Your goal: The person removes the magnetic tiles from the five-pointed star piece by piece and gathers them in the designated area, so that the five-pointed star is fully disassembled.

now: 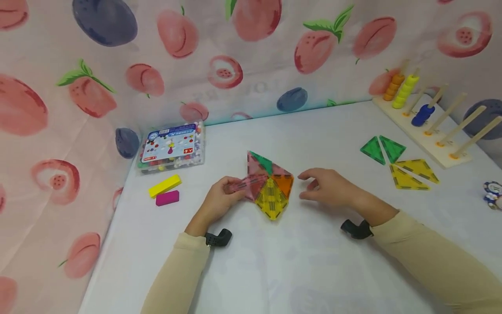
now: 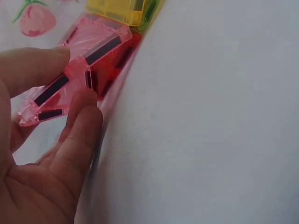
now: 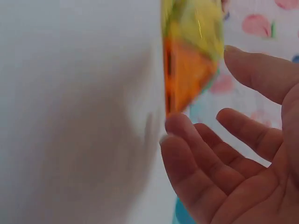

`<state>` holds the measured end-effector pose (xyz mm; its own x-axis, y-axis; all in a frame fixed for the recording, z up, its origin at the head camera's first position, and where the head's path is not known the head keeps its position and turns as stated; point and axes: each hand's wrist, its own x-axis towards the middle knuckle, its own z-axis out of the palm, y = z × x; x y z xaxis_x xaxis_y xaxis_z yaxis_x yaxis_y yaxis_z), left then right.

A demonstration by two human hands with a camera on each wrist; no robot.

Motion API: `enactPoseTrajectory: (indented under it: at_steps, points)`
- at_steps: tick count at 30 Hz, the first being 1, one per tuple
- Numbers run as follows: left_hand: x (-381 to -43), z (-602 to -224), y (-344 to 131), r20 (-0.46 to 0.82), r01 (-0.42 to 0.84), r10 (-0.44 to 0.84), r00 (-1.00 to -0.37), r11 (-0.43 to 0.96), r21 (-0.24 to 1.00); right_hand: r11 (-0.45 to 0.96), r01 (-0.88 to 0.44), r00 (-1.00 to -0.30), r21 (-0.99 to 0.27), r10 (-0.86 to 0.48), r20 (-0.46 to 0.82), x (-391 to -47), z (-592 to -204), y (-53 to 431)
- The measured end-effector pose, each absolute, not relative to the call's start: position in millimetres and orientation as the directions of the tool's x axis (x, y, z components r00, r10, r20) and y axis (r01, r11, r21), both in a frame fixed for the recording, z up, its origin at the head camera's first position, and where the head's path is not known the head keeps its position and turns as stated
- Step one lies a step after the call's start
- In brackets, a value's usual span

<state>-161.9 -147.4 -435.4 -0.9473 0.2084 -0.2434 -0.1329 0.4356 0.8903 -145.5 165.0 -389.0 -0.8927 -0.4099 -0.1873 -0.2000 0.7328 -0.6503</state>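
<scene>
In the head view, magnetic tiles form a cluster mid-table: a yellow piece [image 1: 271,199], an orange tile [image 1: 283,185], a green tile [image 1: 262,161] and several pink and red ones. My left hand [image 1: 219,198] pinches a translucent pink triangular tile [image 2: 77,86] between thumb and fingers at the cluster's left side. That tile leans over a red tile [image 2: 112,65] in the left wrist view. To the right of the cluster is my right hand [image 1: 331,187], fingers loosely spread and holding nothing. Its fingertips come close to the orange tile [image 3: 187,72] in the right wrist view.
Two green triangle tiles [image 1: 372,150] and two yellow ones [image 1: 408,178] lie to the right. Behind them stands a wooden peg board [image 1: 443,148] with coloured beads. A clear box [image 1: 170,146], a yellow block [image 1: 164,186] and a magenta block [image 1: 167,198] are at left.
</scene>
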Motion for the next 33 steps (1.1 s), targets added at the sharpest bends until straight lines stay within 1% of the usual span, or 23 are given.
enactPoseTrajectory:
  at_steps: [3, 6, 8, 11, 12, 13, 17, 19, 22, 25, 29, 33]
  points:
    - [-150, -433, -149, -0.237, -0.118, 0.218, -0.947, 0.451, 0.885, 0.716, -0.179, -0.869, -0.674, -0.436, -0.232, -141, -395, 150]
    - [-137, -428, -150, -0.242, -0.086, 0.260, -0.935, 0.495, 0.864, 0.688, -0.142, -0.851, -0.712, -0.452, -0.267, -137, -400, 142]
    - [-127, -422, -151, -0.265, -0.054, 0.327, -0.907, 0.536, 0.843, 0.675, -0.129, -0.849, -0.727, -0.453, -0.271, -136, -401, 140]
    - [-119, -412, -154, -0.309, -0.008, 0.443, -0.842, 0.561, 0.828, 0.666, -0.100, -0.860, -0.739, -0.432, -0.273, -140, -403, 145]
    - [-119, -411, -155, -0.315, -0.006, 0.458, -0.831, 0.559, 0.829, 0.665, -0.089, -0.866, -0.742, -0.419, -0.272, -142, -404, 148]
    - [-121, -410, -156, -0.315, -0.017, 0.454, -0.834, 0.550, 0.835, 0.658, -0.074, -0.870, -0.749, -0.410, -0.275, -145, -405, 151]
    - [-139, -415, -155, -0.307, -0.149, 0.334, -0.891, 0.424, 0.893, 0.616, -0.012, -0.869, -0.787, -0.396, -0.297, -157, -412, 164]
    - [-150, -419, -152, -0.307, -0.199, 0.306, -0.901, 0.338, 0.920, 0.605, 0.001, -0.867, -0.796, -0.396, -0.302, -162, -414, 168]
    - [-161, -420, -142, -0.314, -0.222, 0.354, -0.881, 0.278, 0.935, 0.601, 0.015, -0.864, -0.799, -0.394, -0.313, -167, -414, 171]
    - [-165, -420, -133, -0.313, -0.240, 0.403, -0.860, 0.221, 0.945, 0.604, 0.025, -0.860, -0.797, -0.394, -0.326, -169, -413, 172]
    - [-164, -420, -129, -0.302, -0.263, 0.394, -0.868, 0.151, 0.953, 0.620, 0.033, -0.852, -0.784, -0.393, -0.347, -170, -411, 174]
    - [-164, -419, -128, -0.287, -0.253, 0.382, -0.878, 0.137, 0.958, 0.678, 0.019, -0.861, -0.735, -0.363, -0.357, -171, -409, 181]
